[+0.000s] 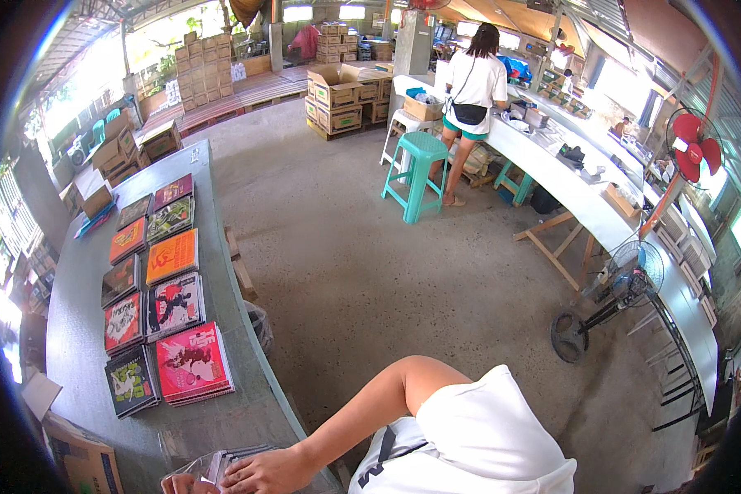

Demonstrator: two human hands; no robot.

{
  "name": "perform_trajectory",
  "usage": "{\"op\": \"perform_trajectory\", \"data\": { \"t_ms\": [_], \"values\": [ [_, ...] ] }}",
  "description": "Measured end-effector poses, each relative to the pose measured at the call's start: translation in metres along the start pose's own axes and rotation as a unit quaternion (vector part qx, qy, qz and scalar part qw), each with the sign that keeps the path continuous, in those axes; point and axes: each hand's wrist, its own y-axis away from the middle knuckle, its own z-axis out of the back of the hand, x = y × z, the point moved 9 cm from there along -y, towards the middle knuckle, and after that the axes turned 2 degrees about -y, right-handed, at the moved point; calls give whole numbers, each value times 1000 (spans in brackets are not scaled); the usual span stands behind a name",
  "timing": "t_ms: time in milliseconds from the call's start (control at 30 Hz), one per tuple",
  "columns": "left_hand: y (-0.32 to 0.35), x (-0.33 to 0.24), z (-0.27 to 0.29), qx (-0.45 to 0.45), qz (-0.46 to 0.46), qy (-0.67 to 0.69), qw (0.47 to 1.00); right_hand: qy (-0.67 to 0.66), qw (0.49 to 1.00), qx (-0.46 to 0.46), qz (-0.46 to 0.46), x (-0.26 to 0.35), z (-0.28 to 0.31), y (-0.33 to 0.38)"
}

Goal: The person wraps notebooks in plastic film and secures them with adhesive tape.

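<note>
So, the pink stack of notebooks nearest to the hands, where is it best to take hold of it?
Probably by the right long edge, coming from the aisle side. The pink stack lies flat on the grey table, that edge near the table rim, while a dark stack crowds its left side.

- The right hand (265,471) lay flat on a clear-wrapped stack of notebooks (222,463) at the near end of the grey table (74,288); the left hand (177,484) showed only at the picture's edge, touching the same stack
- Further up the table lay two rows of colourful notebook piles (152,296); a cardboard box (82,461) sat just left of the hands
- Well across the floor from the table stood a teal stool (420,173); a person in a white shirt (473,86) stood just behind it
</note>
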Motion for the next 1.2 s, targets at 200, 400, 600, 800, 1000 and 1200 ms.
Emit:
{"op": "perform_trajectory", "data": {
  "t_ms": [200, 400, 600, 800, 1000, 1200],
  "values": [
    [-6, 5, -10, 21, 8, 43, 999, 30, 999, 6, 33, 10, -5, 5],
    [42, 10, 38, -125, 85, -128, 980, 105, 984, 143, 6, 7, -23, -2],
    [102, 99, -83, -171, 310, 201, 914, 32, 996, 79, -24, 9, -2, -7],
    [156, 54, 14, -463, 255, 197, 826, -144, 980, 124, -59, -12, -15, -17],
    [107, 5, -87, -328, 348, 1, 878, -67, 990, 96, -81, -32, 17, 0],
    [98, -3, -29, -484, 273, -34, 831, -72, 985, 95, -125, -26, 0, -11]
  ]
}}
